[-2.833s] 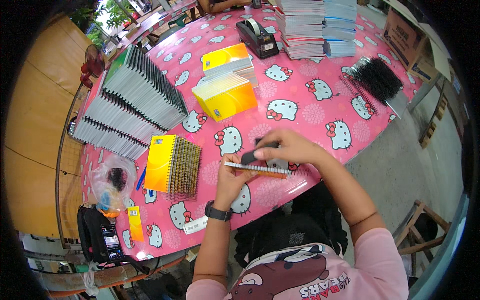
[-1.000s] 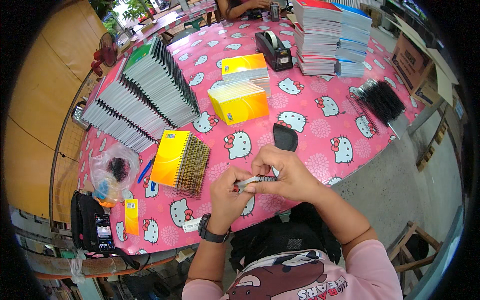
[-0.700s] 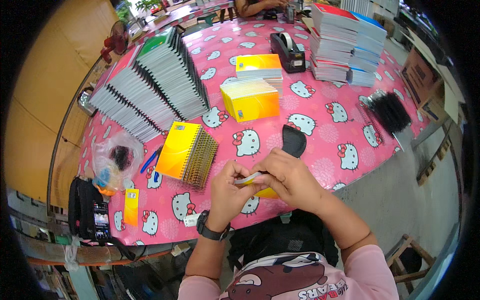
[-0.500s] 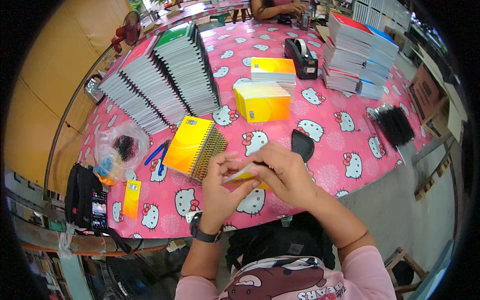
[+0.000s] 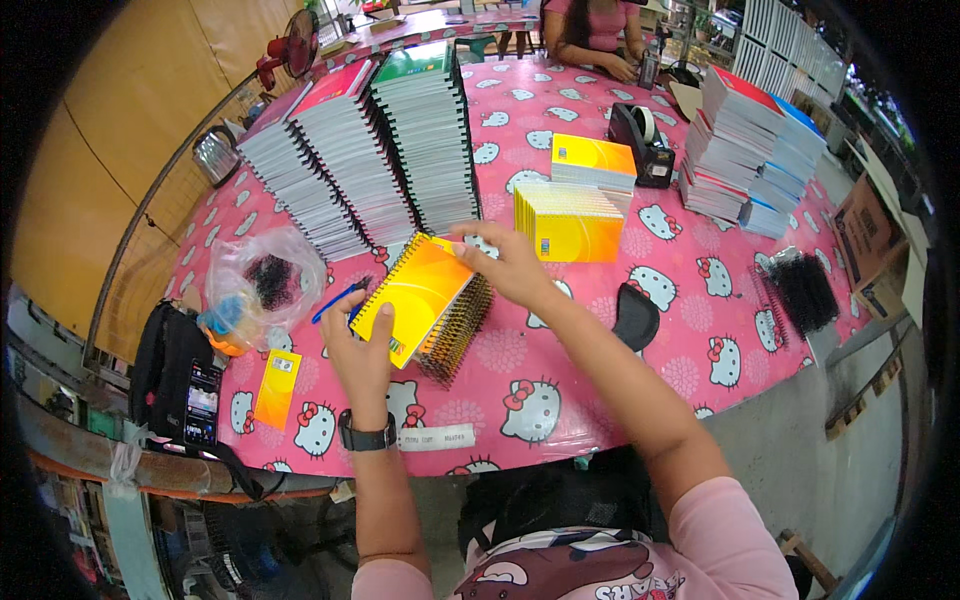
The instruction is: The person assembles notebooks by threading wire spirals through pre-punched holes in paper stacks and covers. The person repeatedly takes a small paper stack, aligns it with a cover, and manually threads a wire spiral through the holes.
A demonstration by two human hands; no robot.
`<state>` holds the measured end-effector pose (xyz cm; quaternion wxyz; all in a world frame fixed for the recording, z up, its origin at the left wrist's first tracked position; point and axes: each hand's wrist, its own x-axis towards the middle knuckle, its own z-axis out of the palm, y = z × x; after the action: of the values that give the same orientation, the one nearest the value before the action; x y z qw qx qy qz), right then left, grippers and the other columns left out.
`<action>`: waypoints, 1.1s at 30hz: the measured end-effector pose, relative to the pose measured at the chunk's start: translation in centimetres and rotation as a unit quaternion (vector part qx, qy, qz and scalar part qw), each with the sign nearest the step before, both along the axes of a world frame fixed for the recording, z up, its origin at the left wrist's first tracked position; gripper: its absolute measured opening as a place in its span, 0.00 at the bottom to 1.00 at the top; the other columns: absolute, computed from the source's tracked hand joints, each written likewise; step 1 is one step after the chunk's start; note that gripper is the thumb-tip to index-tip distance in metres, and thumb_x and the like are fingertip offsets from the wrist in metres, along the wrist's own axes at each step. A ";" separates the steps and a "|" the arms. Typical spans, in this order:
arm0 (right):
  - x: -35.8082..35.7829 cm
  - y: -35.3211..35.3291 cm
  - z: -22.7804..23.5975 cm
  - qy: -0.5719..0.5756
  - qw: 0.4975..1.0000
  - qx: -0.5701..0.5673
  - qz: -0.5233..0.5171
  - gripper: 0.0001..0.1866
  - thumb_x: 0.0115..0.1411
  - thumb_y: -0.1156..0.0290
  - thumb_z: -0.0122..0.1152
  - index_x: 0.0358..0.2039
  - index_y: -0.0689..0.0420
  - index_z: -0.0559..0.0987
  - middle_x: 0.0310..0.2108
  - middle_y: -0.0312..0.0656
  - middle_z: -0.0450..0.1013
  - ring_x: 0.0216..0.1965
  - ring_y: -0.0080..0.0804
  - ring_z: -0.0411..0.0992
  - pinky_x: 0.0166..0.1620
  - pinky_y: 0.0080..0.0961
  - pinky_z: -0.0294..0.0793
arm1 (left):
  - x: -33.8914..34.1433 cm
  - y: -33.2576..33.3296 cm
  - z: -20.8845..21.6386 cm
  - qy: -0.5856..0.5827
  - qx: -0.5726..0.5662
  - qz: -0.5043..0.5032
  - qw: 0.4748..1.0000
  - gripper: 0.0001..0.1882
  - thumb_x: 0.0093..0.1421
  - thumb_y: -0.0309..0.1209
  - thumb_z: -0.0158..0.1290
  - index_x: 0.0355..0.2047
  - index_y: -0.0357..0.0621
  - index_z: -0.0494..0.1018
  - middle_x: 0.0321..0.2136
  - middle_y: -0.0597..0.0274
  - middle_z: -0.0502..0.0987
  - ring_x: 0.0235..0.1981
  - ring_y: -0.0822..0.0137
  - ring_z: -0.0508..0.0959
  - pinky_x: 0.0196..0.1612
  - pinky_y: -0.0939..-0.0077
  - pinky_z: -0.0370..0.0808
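A yellow-orange spiral notebook (image 5: pixel 425 290) lies on top of a stack of similar spiral notebooks (image 5: pixel 458 335), whose coils show along the side. My left hand (image 5: pixel 358 352) grips its near left side, thumb on the cover and the other fingers partly hidden. At the far right corner, my right hand (image 5: pixel 512 268) pinches the same notebook between thumb and fingers. Blue-handled pliers (image 5: pixel 338 303) lie just left of the stack, partly behind my left hand. Farther right stand yellow booklets (image 5: pixel 575 232) in a row, with another yellow stack (image 5: pixel 592 160) behind.
Tall spiral notebook stacks (image 5: pixel 425 140) rise at the far left. A plastic bag (image 5: pixel 250 300), a phone (image 5: pixel 202 400) and a yellow card (image 5: pixel 278 388) lie left. A tape dispenser (image 5: pixel 640 150), paper stacks (image 5: pixel 735 150) and black coils (image 5: pixel 800 295) stand right. Another person (image 5: pixel 600 35) sits opposite.
Both hands moved from in front of me, where they held a small yellow item, left and forward onto the stack. A notebook now lies there between them, coil on its left. The view shifted slightly.
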<state>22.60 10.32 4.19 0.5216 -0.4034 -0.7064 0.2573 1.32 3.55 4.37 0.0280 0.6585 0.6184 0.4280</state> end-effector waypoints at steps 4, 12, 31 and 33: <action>-1.9 0.4 -2.6 0.209 0.969 -0.113 0.070 0.17 0.58 0.60 0.57 0.38 0.63 0.77 0.36 0.41 0.75 0.40 0.27 0.71 0.47 0.25 0.67 | 1.2 1.8 -1.7 -0.496 0.087 -0.144 0.852 0.13 0.59 0.25 0.48 0.42 0.31 0.70 0.42 0.56 0.73 0.44 0.69 0.71 0.48 0.76 0.67; -5.2 0.2 -2.7 0.287 0.953 -0.010 -0.098 0.12 0.59 0.65 0.55 0.29 0.63 0.73 0.26 0.38 0.69 0.32 0.23 0.67 0.38 0.23 0.67 | 2.8 3.0 -2.0 -0.543 0.107 -0.104 0.827 0.14 0.61 0.26 0.41 0.39 0.27 0.73 0.34 0.54 0.76 0.33 0.69 0.75 0.39 0.78 0.72; 15.6 0.8 -2.1 -0.295 0.880 0.199 -0.314 0.14 0.44 0.72 0.64 0.34 0.53 0.77 0.35 0.38 0.73 0.42 0.38 0.68 0.44 0.37 0.64 | 5.1 -2.0 3.2 -0.205 0.373 -0.035 0.904 0.15 0.53 0.26 0.52 0.41 0.38 0.66 0.44 0.52 0.67 0.47 0.57 0.68 0.51 0.64 0.64; 17.3 1.5 -2.6 -0.339 0.860 0.208 -0.319 0.14 0.44 0.73 0.64 0.34 0.52 0.77 0.35 0.38 0.73 0.42 0.38 0.68 0.45 0.38 0.64 | 8.2 -3.0 3.6 -0.136 0.386 -0.089 0.908 0.18 0.51 0.25 0.53 0.43 0.38 0.66 0.46 0.51 0.67 0.47 0.57 0.67 0.53 0.63 0.62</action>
<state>39.89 11.81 1.63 0.3752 -0.5511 -0.7095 -0.2283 9.49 0.50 8.02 -0.1061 0.6060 0.3340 0.7141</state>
